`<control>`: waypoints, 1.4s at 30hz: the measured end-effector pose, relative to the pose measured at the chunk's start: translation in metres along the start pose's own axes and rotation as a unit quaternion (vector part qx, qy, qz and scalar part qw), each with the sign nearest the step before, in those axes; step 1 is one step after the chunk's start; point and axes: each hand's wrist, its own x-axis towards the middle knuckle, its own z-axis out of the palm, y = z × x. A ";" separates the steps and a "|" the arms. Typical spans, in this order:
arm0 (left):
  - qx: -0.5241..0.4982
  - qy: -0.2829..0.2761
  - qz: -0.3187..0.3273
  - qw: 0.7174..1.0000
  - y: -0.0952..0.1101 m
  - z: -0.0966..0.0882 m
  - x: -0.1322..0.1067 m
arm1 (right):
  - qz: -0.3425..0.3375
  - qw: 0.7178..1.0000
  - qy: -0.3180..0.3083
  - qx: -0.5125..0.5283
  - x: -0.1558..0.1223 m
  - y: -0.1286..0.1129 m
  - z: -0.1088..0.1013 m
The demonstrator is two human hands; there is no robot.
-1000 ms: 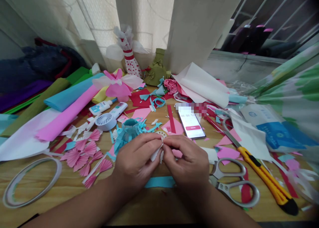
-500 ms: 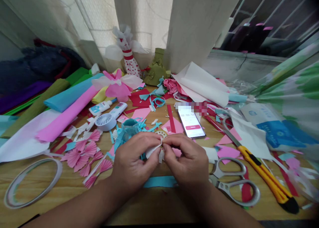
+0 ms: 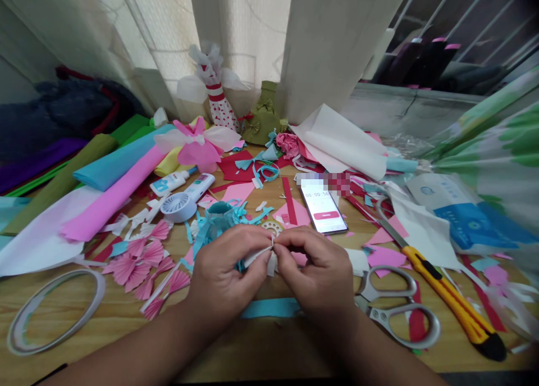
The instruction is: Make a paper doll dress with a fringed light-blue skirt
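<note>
Left hand [image 3: 231, 268]: thumb and index clamped on a small white paper [image 3: 256, 257], most of the piece lying along the inside of the fingers. Right hand [image 3: 318, 271]: thumb and index pressed together on its narrow end. The two pinches nearly meet, above the middle of the surface [image 3: 25, 369] toward its near edge. Exact fold or twist at the contact: cannot tell, fingertips cover it. A pale tab shows below the pinch; whether it belongs to the same piece, unclear.

Judgement on method: the left hand should act as the fixed clamp, the right doing the fine work in small turns. Grip close to the worked point, so force stays local; thin paper probably tears if pulled outward. Keep pressure even, wrists low and steady.

Just below the hands, toward the near edge: blue strip [image 3: 272, 308], flat; better left uncreased by the wrists. Just beyond the left hand: fringed blue paper [image 3: 215, 223], apparently easy to crush with a knuckle. Beside the right hand, toward the right edge: scissors [image 3: 382, 315], then yellow cutter [image 3: 442, 293], blade out, pointing toward the far edge. Caution advised when reaching that way.
</note>
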 end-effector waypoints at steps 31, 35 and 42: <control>-0.054 -0.003 -0.067 0.996 -0.002 -0.001 -0.002 | -0.030 0.999 0.008 -0.022 -0.001 -0.002 0.001; -0.037 -0.002 -0.042 0.998 -0.001 -0.001 -0.001 | -0.033 0.999 0.006 -0.023 0.000 -0.002 0.000; -0.001 -0.002 0.014 1.000 0.000 0.001 0.000 | -0.080 0.994 -0.005 -0.075 -0.001 -0.001 -0.001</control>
